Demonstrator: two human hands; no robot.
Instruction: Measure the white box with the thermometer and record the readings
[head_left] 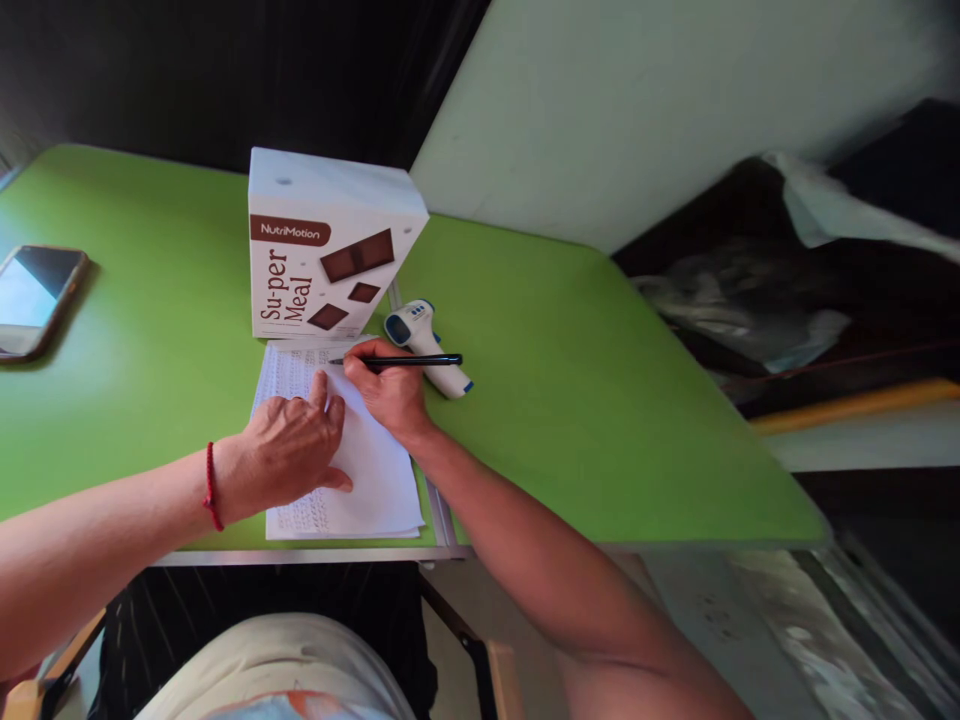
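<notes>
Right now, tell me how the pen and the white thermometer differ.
The pen is slim and black, while the thermometer is thicker and white with blue trim. The pen is gripped in the right hand, its tip toward the paper; the thermometer lies unheld on the green table. The pen is a straight rod, whereas the thermometer has a head and a handle. Both are close to the right hand.

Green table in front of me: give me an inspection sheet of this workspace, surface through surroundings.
Surface: green table.
Job's things: handwritten paper, black pen.
Clutter: phone at left; white box standing beyond the paper; white gun-shaped device beside the right grip.
Grips: left grip on the paper; right one holding the pen at the writing.
Cables: nothing seen on the table.
Surroundings: pale wall behind; blurred plastic at right.
</notes>
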